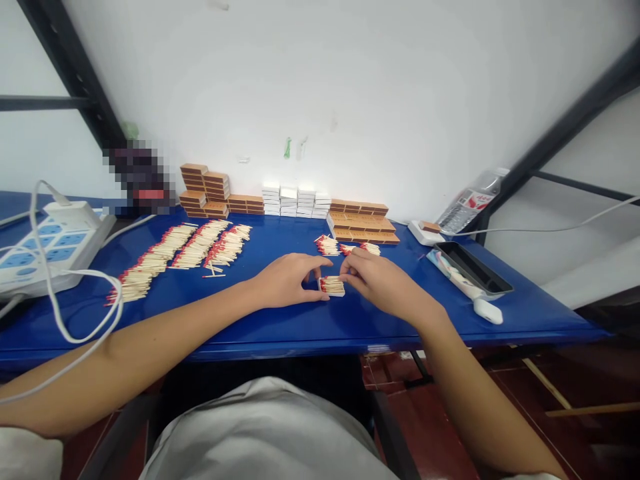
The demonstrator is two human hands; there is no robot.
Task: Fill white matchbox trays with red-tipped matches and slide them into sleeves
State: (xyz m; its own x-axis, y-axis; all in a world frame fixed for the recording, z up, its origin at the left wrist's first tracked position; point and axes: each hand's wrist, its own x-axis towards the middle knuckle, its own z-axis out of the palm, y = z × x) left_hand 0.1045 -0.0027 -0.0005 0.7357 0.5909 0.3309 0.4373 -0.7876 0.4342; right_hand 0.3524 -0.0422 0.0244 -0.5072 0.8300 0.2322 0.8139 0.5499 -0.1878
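Note:
A small white matchbox tray (332, 293) lies on the blue table, filled with red-tipped matches (332, 285). My left hand (287, 280) grips its left end, thumb along the near side and fingers at the far side. At the tray's right end is my right hand (380, 277), its fingers curled together and the thumb against the match ends. Whether a match sits between those fingers is hidden. Just beyond the hands lie small heaps of matches (327, 245), partly covered by my right hand.
Long rows of loose matches (200, 245) spread to the left. Against the wall stand brown matchboxes (363, 223) and white trays (297, 201) in stacks. A power strip (55, 247) with cables is far left. A bottle (470, 200), a black case (470, 267) and a white earbud case (488, 311) are right.

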